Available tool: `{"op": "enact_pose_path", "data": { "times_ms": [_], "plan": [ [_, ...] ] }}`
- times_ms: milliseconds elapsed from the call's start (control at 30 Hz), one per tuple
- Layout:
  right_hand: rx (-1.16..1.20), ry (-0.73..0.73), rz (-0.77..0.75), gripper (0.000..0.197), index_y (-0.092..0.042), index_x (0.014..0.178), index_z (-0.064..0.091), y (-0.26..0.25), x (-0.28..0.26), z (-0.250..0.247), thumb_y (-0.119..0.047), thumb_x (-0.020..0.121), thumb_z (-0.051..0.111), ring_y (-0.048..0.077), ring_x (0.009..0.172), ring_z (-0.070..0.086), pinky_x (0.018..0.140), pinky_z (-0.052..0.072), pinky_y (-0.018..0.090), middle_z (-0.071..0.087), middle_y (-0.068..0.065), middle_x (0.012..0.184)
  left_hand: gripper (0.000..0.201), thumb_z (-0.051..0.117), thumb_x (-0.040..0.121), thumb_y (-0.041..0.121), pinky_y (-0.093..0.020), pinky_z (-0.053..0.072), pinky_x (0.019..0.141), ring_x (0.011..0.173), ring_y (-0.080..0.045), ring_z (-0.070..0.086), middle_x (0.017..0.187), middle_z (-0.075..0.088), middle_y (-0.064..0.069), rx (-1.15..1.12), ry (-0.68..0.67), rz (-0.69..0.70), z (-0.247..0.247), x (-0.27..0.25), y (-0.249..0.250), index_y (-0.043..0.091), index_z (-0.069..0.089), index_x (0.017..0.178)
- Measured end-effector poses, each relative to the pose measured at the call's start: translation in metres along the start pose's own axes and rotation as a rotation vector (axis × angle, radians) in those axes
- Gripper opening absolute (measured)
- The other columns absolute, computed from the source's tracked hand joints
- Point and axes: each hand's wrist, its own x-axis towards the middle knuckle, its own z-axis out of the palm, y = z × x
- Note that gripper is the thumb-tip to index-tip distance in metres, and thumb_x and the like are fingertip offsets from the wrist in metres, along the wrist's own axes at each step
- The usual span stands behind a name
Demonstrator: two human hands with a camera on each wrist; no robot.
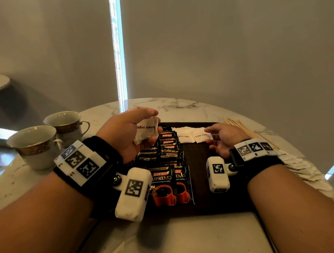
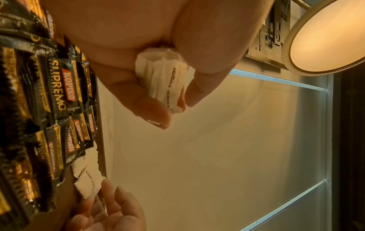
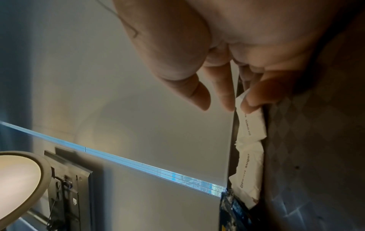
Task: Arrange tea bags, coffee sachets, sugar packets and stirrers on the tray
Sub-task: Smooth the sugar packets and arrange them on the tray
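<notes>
My left hand (image 1: 156,121) is raised over the tray's far left part and grips a small stack of white brown sugar packets (image 1: 146,132), thumb on one side and fingers on the other (image 2: 166,81). Below it, black Kopiko coffee sachets (image 1: 163,159) lie in overlapping rows on the dark tray (image 1: 203,182). Two sugar packets (image 1: 193,135) lie side by side along the tray's far edge. My right hand (image 1: 208,137) hovers low with relaxed fingers. One of its fingertips (image 3: 254,101) touches the right packet (image 3: 250,125).
Two gold-rimmed cups (image 1: 48,139) stand at the left on the marble table (image 1: 180,106). Wooden stirrers (image 1: 240,127) lie beyond the tray's right corner. Pale packets (image 1: 298,166) are spread along the table's right edge. A wall stands close behind the table.
</notes>
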Motion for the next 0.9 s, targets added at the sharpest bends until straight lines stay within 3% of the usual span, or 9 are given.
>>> {"op": "enact_pose_path", "data": {
  "times_ms": [200, 333, 467, 567, 733, 900],
  "plan": [
    [0.012, 0.037, -0.011, 0.023, -0.013, 0.114, 0.056, 0.000, 0.004, 0.001, -0.019, 0.093, 0.064, 0.019, 0.077, 0.055, 0.057, 0.047, 0.028, 0.056, 0.009, 0.098, 0.012, 0.061, 0.096, 0.018, -0.024, 0.050, 0.046, 0.068, -0.019, 0.064, 0.087, 0.065, -0.008, 0.000, 0.008, -0.006, 0.001, -0.002, 0.001, 0.010, 0.065, 0.104],
    [0.056, -0.023, -0.008, 0.034, -0.004, 0.125, 0.056, 0.001, 0.005, 0.002, -0.016, 0.094, 0.062, 0.024, 0.081, 0.059, 0.061, 0.053, 0.032, 0.054, 0.015, 0.103, 0.012, 0.061, 0.096, 0.018, -0.024, 0.050, 0.046, 0.067, -0.018, 0.065, 0.086, 0.065, -0.007, -0.012, 0.008, -0.008, 0.001, -0.002, 0.001, 0.010, 0.065, 0.104],
    [0.088, -0.055, 0.005, 0.027, -0.002, 0.119, 0.059, 0.001, 0.005, 0.002, -0.016, 0.096, 0.059, 0.029, 0.093, 0.062, 0.070, 0.055, 0.035, 0.055, 0.020, 0.115, 0.012, 0.056, 0.097, 0.013, -0.025, 0.052, 0.047, 0.071, -0.020, 0.065, 0.091, 0.064, -0.009, -0.029, 0.004, -0.011, 0.000, -0.001, 0.001, 0.010, 0.067, 0.102],
    [0.089, -0.062, 0.010, 0.023, -0.002, 0.114, 0.060, 0.002, 0.006, 0.001, -0.017, 0.097, 0.058, 0.029, 0.093, 0.062, 0.070, 0.054, 0.034, 0.056, 0.020, 0.113, 0.021, 0.048, 0.095, 0.009, -0.027, 0.055, 0.051, 0.079, -0.024, 0.066, 0.100, 0.062, -0.014, -0.055, -0.003, -0.018, 0.000, -0.003, 0.001, 0.008, 0.067, 0.104],
    [0.099, -0.051, -0.054, 0.016, -0.003, 0.107, 0.060, 0.000, 0.003, 0.000, -0.016, 0.097, 0.057, 0.023, 0.075, 0.060, 0.060, 0.050, 0.030, 0.057, 0.013, 0.091, 0.041, 0.034, 0.091, -0.001, -0.034, 0.063, 0.066, 0.095, -0.037, 0.071, 0.125, 0.056, -0.024, -0.138, -0.037, -0.048, 0.002, -0.004, 0.002, 0.004, 0.070, 0.111],
    [0.236, -0.169, -0.181, 0.011, -0.008, 0.096, 0.059, -0.023, -0.024, 0.003, -0.019, 0.095, 0.060, 0.011, 0.051, 0.044, 0.039, 0.030, 0.021, 0.054, 0.004, 0.072, 0.039, 0.040, 0.097, -0.004, -0.040, 0.064, 0.069, 0.097, -0.038, 0.074, 0.127, 0.061, -0.027, -0.140, -0.101, -0.052, 0.003, -0.003, 0.000, 0.004, 0.062, 0.128]
  ]
}}
